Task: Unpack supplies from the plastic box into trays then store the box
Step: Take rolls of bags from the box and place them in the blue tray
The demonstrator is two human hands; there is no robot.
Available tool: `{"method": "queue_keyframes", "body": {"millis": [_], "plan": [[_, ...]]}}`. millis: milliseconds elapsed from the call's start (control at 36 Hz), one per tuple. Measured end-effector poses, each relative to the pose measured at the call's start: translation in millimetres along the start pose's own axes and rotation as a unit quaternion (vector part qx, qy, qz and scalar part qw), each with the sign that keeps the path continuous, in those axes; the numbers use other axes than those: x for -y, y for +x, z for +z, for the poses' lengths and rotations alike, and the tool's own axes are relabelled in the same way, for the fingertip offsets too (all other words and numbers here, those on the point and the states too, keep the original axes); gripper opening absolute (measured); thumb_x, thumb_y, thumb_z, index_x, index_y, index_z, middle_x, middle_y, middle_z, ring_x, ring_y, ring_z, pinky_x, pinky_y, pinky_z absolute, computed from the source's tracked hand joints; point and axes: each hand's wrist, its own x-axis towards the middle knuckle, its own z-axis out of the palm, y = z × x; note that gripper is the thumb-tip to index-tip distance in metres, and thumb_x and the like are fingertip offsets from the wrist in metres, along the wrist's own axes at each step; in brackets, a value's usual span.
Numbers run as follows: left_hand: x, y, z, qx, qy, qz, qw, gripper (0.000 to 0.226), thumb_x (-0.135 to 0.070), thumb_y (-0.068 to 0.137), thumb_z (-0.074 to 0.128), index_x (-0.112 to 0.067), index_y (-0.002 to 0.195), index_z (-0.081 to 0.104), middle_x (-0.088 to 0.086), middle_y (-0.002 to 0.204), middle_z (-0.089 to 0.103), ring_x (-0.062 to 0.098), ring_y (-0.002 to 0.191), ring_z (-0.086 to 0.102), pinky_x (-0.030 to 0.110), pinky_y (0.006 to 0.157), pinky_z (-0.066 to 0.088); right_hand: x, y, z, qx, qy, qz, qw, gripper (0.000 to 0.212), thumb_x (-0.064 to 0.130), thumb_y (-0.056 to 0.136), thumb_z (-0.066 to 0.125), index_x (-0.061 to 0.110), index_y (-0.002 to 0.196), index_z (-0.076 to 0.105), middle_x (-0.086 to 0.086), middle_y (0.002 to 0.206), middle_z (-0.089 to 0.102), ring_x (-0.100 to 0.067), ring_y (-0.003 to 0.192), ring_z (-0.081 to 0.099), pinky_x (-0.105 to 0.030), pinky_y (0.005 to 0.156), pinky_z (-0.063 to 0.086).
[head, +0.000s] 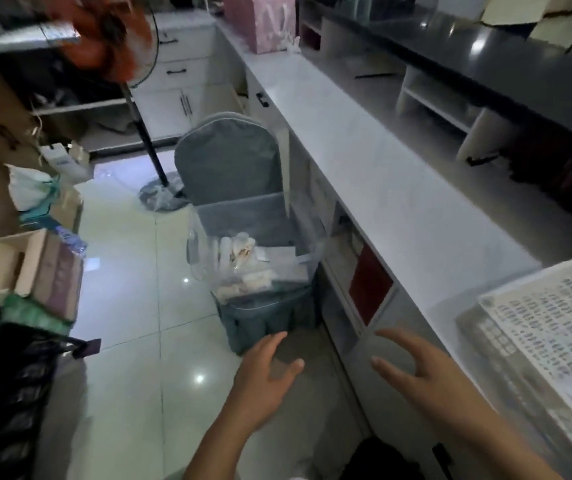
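A: Where's the plastic box [255,261]?
B: On the grey-covered chair [232,168], twelve o'clock from the left hand [264,379], supplies inside.
A: The hands?
B: Both empty, fingers spread apart; right hand [426,379] at three o'clock of the left, beside the white counter [364,157]

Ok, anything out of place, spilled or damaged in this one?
Nothing spilled or broken. The oddest thing is the clear plastic box of supplies sitting on the seat of a covered chair rather than on the counter. Both the left hand and the right hand are open and empty.
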Motion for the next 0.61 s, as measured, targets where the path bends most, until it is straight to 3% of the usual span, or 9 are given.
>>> {"method": "queue_keyframes", "body": {"millis": [111, 333, 472, 611], "plan": [[20.1, 13.4, -14.5, -0.026, -0.03, -0.045, 0.998, 0.06, -0.047, 0.09, 0.064, -0.033, 0.145, 0.043, -0.009, 0.153, 0.038, 0.008, 0.139, 0.034, 0.026, 0.115, 0.026, 8.8, 49.0, 15.0, 0.033, -0.001, -0.004, 0.999, 0.049, 0.055, 0.083, 0.064, 0.042, 0.129, 0.055, 0.027, 0.123, 0.053, 0.007, 0.109, 0.05, -0.017, 0.088, 0.037], [47.0, 77.2, -65.9, -0.06, -0.033, -0.107, 0.992, 0.056, -0.044, 0.091, 0.063, -0.038, 0.143, 0.042, -0.016, 0.148, 0.039, -0.003, 0.127, 0.033, 0.019, 0.107, 0.025, 38.8, 187.3, 48.8, 0.132, -0.005, -0.032, 0.991, 0.051, 0.05, 0.088, 0.063, 0.036, 0.136, 0.053, 0.016, 0.138, 0.055, -0.001, 0.126, 0.048, -0.023, 0.103, 0.039], [42.9, 146.0, -104.1, -0.066, -0.02, -0.145, 0.987, 0.058, -0.05, 0.09, 0.062, -0.038, 0.143, 0.041, -0.014, 0.15, 0.04, 0.002, 0.131, 0.037, 0.023, 0.109, 0.029, 69.3, 291.3, 54.2, 0.166, 0.031, -0.051, 0.984, 0.047, 0.046, 0.088, 0.064, 0.032, 0.132, 0.058, 0.015, 0.127, 0.059, -0.004, 0.119, 0.054, -0.02, 0.096, 0.043], [28.5, 219.8, -142.3, -0.014, -0.018, -0.211, 0.977, 0.065, -0.058, 0.089, 0.059, -0.042, 0.147, 0.035, -0.015, 0.155, 0.032, 0.009, 0.139, 0.033, 0.032, 0.115, 0.03, 88.0, 388.8, 60.4, 0.187, 0.056, -0.028, 0.98, 0.047, 0.047, 0.089, 0.062, 0.032, 0.133, 0.056, 0.008, 0.134, 0.056, -0.012, 0.124, 0.051, -0.024, 0.094, 0.039]]}}
